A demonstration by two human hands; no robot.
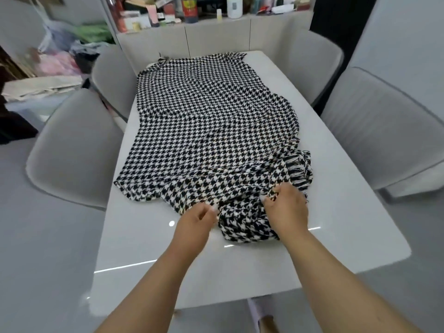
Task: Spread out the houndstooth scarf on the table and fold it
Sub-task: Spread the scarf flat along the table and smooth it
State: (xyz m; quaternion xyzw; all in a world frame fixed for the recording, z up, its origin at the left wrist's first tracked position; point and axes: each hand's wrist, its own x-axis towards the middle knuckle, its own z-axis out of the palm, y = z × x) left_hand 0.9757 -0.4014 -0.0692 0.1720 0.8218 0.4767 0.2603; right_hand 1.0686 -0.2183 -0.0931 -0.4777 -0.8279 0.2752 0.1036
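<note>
The houndstooth scarf [206, 121] lies on the white desk [144, 248] with its long axis running away from the person, from the near edge toward the far end where the chairs [72, 150] stand around it. The far two thirds of the cloth are already laid out fairly flat, though the edges wander and the left border bulges outward. The near end is not spread: it is bunched into a rumpled heap just in front of the person, with the fringe [298, 169] folded back on itself to the right of the heap. Both hands are at this heap. The left hand [197, 224] sits at its left side with the fingers curled and pinching the hem of the cloth. The right hand [286, 207] lies on top of the heap, a little farther forward, its fingers bent into the fabric and gripping a fold just below the fringe. The right hand is the one nearer to the fringe, so the tangled corner falls to it, while the left is better placed for the near-left corner. By my judgement the spreading step is unfinished, and the next move calls for drawing the bunched end toward the person and apart sideways, across the long axis, before any folding
</note>
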